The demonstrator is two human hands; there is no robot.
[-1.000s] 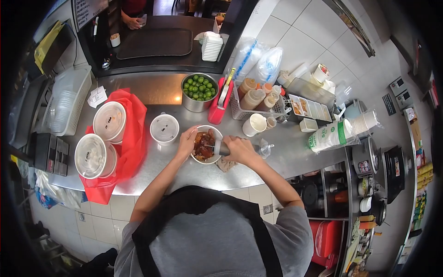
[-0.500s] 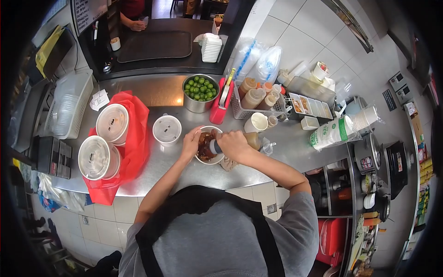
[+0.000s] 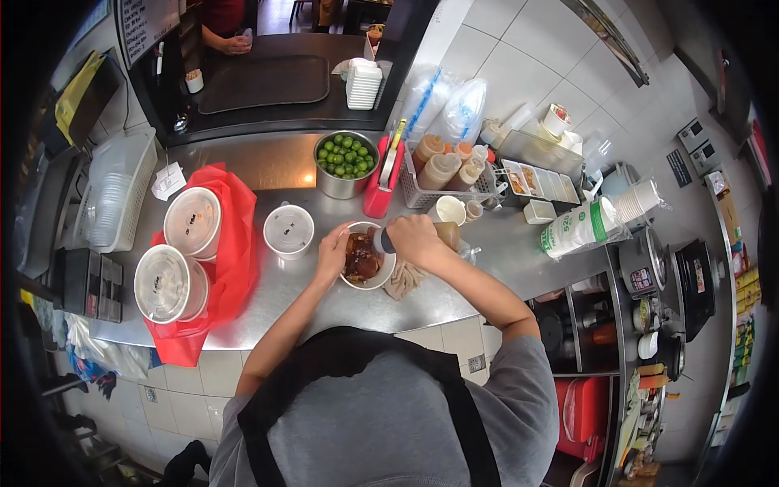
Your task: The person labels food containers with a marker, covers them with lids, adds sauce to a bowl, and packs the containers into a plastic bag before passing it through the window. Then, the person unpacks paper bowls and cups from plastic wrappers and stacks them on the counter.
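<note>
Brown, saucy food [image 3: 363,258] fills a white bowl [image 3: 385,274] on the steel counter in front of me. My left hand [image 3: 332,253] grips the left side of this bowl near its rim. In my right hand [image 3: 411,241] is a bottle [image 3: 449,234] with brownish contents, tipped sideways. Its grey cap end [image 3: 381,240] points over the bowl's right side, and my fingers hide its middle. A crumpled beige cloth [image 3: 405,280] lies just right of the bowl. To the left stands a lidded white tub [image 3: 289,230].
Two lidded tubs [image 3: 172,282] sit in a red plastic bag [image 3: 235,243] at left. Behind the bowl are a pot of green limes [image 3: 346,185], a red tape dispenser [image 3: 381,188] and a basket of sauce bottles [image 3: 414,196]. Across the pass window, another person's hand [image 3: 236,44] holds something small.
The bottle in my right hand has lifted a little and pulled back rightward, uncovering more of the food. My left hand stays at the bowl. The camera view has shifted slightly.
</note>
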